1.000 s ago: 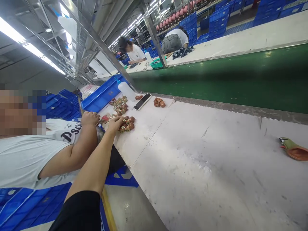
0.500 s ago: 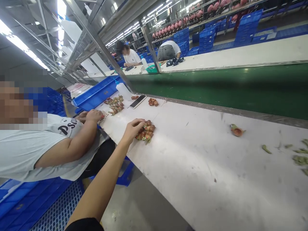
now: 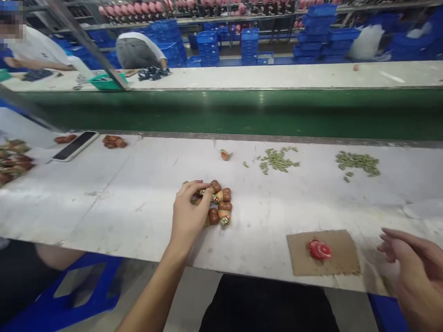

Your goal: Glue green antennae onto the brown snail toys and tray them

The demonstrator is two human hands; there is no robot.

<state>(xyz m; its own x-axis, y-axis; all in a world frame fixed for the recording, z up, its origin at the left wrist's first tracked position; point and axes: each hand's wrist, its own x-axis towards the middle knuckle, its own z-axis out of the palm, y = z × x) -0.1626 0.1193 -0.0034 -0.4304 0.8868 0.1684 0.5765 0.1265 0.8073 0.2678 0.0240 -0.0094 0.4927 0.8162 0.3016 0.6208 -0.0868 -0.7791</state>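
Observation:
My left hand (image 3: 191, 210) is closed over a cluster of small painted figurines (image 3: 224, 208) on the white table. They have glossy brown rounded ends, tan middles and green tips with coloured dots. My fingers and palm hide part of the cluster. At the right edge my right hand (image 3: 415, 267) hovers over the table with loosely bent fingers apart and nothing visible in them. Left of it lies a piece of cardboard (image 3: 297, 258) bearing a glossy red blob (image 3: 319, 249). A single hollow brown-and-green piece (image 3: 225, 155) lies beyond the cluster.
Two piles of small green pieces (image 3: 278, 160) lie on the far half of the table (image 3: 263, 203). To the left are a phone (image 3: 76, 146), brown pieces (image 3: 114, 141) and more figurines (image 3: 14, 161). A green strip (image 3: 235, 113) runs behind. A blue stool (image 3: 86, 286) stands below left.
The view has swung right. My left hand and the figurine cluster have moved right along the table, away from the neighbouring person. My right hand, the cardboard and the red blob have come into view.

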